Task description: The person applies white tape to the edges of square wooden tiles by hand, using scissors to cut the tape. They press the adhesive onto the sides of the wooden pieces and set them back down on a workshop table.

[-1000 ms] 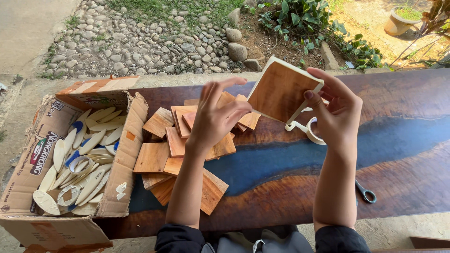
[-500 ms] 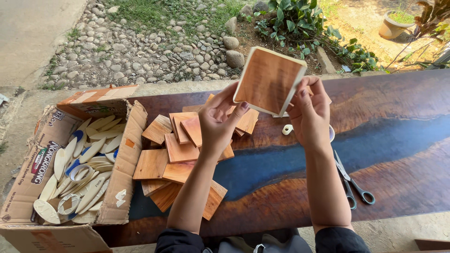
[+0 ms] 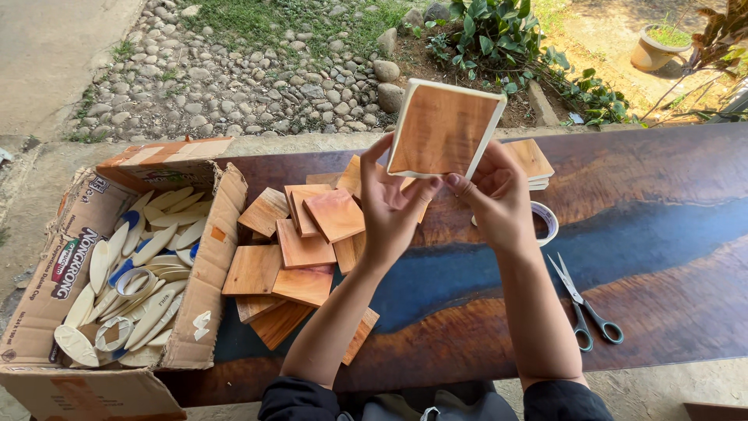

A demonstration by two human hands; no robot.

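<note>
While both hands are raised above the worktop (image 3: 662,195), they hold between them a square wooden tile (image 3: 442,130) with pale edges and rounded corners. The left hand (image 3: 393,204) has its grip clenched on the lower left part of the tile, with the thumb on the lower edge and the fingers going up along the left side. The right hand (image 3: 499,199) grasps the lower right corner of the same tile with its fingertips. The tile is in the air, tilted a little, its broad reddish face turned to the camera, and it does not touch the worktop.

Under the left forearm lies a loose pile of wooden squares (image 3: 300,249), many of them overlapping, some reaching to the near edge of the worktop. Behind the right hand there is a small neat stack of squares (image 3: 534,160), and just beside the right wrist a roll of tape (image 3: 545,222) lies flat. A pair of scissors (image 3: 584,304) lies on the worktop to the right of the right forearm, apart from it. At the left end stands an open cardboard box (image 3: 58,265), filled with pale oval wooden pieces (image 3: 148,242) and some rings of tape. The worktop is dark wood with a blue band through it. Beyond it are cobblestones (image 3: 234,70) and green plants (image 3: 506,39).
</note>
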